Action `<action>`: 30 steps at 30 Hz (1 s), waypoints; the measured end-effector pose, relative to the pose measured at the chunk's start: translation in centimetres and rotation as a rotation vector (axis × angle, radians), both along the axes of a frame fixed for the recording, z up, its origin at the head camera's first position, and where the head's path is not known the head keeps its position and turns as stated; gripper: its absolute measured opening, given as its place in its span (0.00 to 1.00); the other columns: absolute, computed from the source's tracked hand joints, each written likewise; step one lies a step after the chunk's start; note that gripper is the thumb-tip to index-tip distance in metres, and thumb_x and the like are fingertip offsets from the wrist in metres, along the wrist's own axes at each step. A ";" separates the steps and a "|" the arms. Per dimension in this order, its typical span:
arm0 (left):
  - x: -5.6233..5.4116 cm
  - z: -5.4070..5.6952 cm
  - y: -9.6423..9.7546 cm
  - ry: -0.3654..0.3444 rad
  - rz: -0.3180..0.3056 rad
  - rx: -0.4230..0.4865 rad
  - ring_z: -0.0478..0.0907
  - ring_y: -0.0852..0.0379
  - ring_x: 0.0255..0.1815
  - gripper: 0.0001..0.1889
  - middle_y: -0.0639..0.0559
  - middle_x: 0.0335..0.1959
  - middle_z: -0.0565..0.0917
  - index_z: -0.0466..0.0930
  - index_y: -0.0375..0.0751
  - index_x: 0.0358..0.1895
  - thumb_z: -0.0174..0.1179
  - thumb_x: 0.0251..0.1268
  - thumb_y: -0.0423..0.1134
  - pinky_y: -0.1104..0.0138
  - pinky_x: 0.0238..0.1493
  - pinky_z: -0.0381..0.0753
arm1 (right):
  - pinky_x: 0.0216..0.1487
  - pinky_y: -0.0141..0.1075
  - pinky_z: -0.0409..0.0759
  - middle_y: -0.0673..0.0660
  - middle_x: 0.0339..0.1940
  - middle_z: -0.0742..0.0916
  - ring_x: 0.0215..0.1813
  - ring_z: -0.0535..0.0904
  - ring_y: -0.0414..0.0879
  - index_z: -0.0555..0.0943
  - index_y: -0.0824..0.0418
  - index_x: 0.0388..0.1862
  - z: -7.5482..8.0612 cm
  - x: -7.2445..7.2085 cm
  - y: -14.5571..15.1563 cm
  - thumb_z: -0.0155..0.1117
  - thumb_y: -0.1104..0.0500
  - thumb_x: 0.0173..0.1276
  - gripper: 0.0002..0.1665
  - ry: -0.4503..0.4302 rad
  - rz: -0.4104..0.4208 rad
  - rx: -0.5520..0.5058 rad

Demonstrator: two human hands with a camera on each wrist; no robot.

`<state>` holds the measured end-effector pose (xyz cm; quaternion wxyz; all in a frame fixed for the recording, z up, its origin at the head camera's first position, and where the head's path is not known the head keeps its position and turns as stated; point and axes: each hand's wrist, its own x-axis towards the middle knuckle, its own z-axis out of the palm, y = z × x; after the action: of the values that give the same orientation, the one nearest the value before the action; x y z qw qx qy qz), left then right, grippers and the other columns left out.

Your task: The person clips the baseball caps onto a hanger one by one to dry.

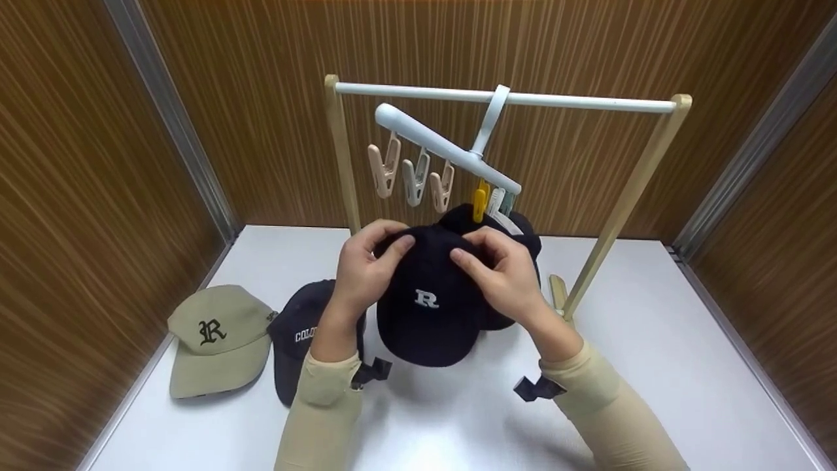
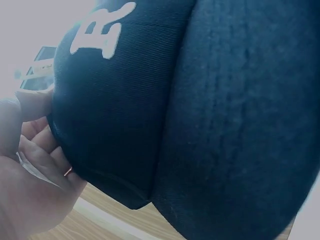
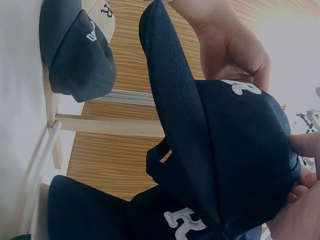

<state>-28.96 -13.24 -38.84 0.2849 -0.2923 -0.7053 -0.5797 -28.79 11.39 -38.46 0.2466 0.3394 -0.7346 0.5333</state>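
A dark navy cap [image 1: 428,327] with a white letter R on its front is held up by both hands, its brim pointing down. My left hand [image 1: 367,271] pinches the crown's upper left edge between thumb and fingers. On the other side, my right hand [image 1: 503,268] grips the upper right of the crown the same way. Behind this cap hangs another dark cap [image 1: 458,214], partly hidden, close to a yellow clothespin [image 1: 480,201]. The right wrist view shows a white letter on that rear cap [image 3: 185,222] too.
A white clip hanger [image 1: 431,136] hangs tilted from a rack's white bar [image 1: 582,101]. Several pegs dangle from it, including a pink clothespin [image 1: 384,167] on the left. A khaki cap [image 1: 222,327] and a navy lettered cap [image 1: 294,340] lie on the white table [image 1: 654,366].
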 end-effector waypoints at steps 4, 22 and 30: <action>-0.2 0.3 0.0 -0.002 0.002 0.005 0.86 0.52 0.46 0.05 0.50 0.45 0.91 0.91 0.35 0.49 0.70 0.79 0.33 0.62 0.52 0.82 | 0.43 0.32 0.78 0.50 0.36 0.89 0.38 0.82 0.45 0.91 0.62 0.45 0.4 -0.1 0.0 0.77 0.64 0.77 0.03 0.009 -0.018 0.020; -1.4 1.0 -0.5 -0.001 -0.008 0.055 0.83 0.53 0.44 0.04 0.49 0.43 0.91 0.90 0.36 0.48 0.70 0.79 0.33 0.63 0.49 0.81 | 0.48 0.36 0.76 0.54 0.41 0.90 0.43 0.82 0.47 0.90 0.64 0.48 2.4 -0.8 -0.3 0.77 0.59 0.78 0.09 0.035 -0.058 0.121; -1.7 1.2 -0.5 0.022 -0.008 0.081 0.85 0.52 0.46 0.04 0.48 0.44 0.91 0.90 0.33 0.48 0.70 0.78 0.31 0.63 0.52 0.82 | 0.47 0.35 0.78 0.54 0.44 0.90 0.43 0.83 0.47 0.89 0.64 0.50 3.2 -1.1 -0.5 0.77 0.59 0.78 0.10 0.009 -0.035 0.141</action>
<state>-30.70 -13.78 -37.63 0.3017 -0.2897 -0.6768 -0.6059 -29.89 10.94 -35.22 0.2347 0.3456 -0.7749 0.4743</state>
